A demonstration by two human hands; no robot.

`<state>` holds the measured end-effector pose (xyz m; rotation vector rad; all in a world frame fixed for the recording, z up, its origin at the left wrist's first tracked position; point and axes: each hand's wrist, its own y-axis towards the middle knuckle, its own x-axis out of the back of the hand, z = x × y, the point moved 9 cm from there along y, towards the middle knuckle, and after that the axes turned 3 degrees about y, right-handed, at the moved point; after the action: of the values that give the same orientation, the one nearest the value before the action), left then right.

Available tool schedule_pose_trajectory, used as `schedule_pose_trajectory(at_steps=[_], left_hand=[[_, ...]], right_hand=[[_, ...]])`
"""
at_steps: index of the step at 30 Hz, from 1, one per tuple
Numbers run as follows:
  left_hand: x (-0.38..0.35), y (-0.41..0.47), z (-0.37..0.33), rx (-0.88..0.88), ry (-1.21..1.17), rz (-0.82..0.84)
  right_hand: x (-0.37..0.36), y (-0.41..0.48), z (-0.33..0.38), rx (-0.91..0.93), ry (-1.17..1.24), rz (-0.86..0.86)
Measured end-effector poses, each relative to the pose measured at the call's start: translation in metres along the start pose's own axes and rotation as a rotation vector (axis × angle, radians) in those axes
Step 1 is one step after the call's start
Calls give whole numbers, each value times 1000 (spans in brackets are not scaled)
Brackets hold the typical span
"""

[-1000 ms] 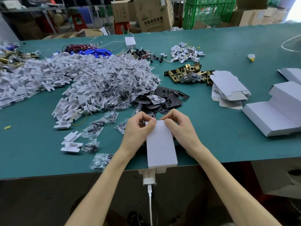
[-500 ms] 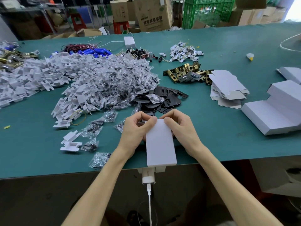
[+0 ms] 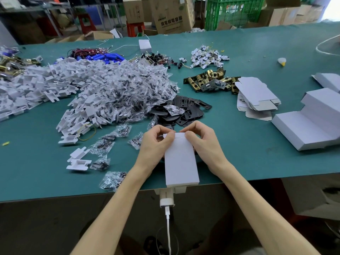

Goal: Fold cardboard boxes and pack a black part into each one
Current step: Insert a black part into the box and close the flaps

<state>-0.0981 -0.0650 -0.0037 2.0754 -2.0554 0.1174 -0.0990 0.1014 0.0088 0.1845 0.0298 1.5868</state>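
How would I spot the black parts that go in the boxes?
On the green table, find the white box at the near edge. Just beyond it lies a pile of black plates. They are flat, dark and slotted, unlike the clear bags on their left and brass latches behind.

— What are the hands at?
— The left hand (image 3: 156, 144) and the right hand (image 3: 202, 142) both pinch the far end of a white box (image 3: 181, 162); a small flap shows between the fingertips; the box points away from the person, its near end at the near edge of the green table (image 3: 239, 144).
— And around it?
— Just beyond the hands lies a pile of black plates (image 3: 184, 109); left of that, a big heap of white inserts and clear bags (image 3: 110, 89); farther back, brass latches (image 3: 209, 80); to the right, a stack of flat box blanks (image 3: 255, 96), then closed boxes (image 3: 309, 126) near the right side; a white charger (image 3: 166, 198) with its cable shows below the table edge, under the box.
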Motion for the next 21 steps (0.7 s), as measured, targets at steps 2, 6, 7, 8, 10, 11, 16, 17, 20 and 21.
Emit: schedule_pose_trajectory(at_steps=[2, 6, 7, 8, 10, 11, 16, 17, 20, 21], left_hand=[[0, 0, -1, -1, -15, 0], [1, 0, -2, -34, -45, 29], [2, 0, -3, -46, -45, 34], [2, 0, -3, -53, -45, 36], [2, 0, -2, -51, -48, 39], [1, -1, -2, -41, -51, 44], [-10, -5, -2, 2, -86, 150], [-11, -6, -5, -11, -79, 158], [-10, -8, -12, -55, -65, 133], [-10, -9, -14, -66, -68, 133]], right_hand=[[0, 0, 0, 2, -5, -2], [1, 0, 0, 6, -23, -4], [1, 0, 0, 6, -25, -3], [1, 0, 1, 6, -26, -2], [1, -1, 1, 3, -22, -2], [1, -1, 1, -2, -16, -6], [5, -1, -1, -18, 21, -40], [4, -1, 0, -16, 20, -42], [5, 0, 1, -2, 7, -57], [6, 0, 0, 2, 7, -66]])
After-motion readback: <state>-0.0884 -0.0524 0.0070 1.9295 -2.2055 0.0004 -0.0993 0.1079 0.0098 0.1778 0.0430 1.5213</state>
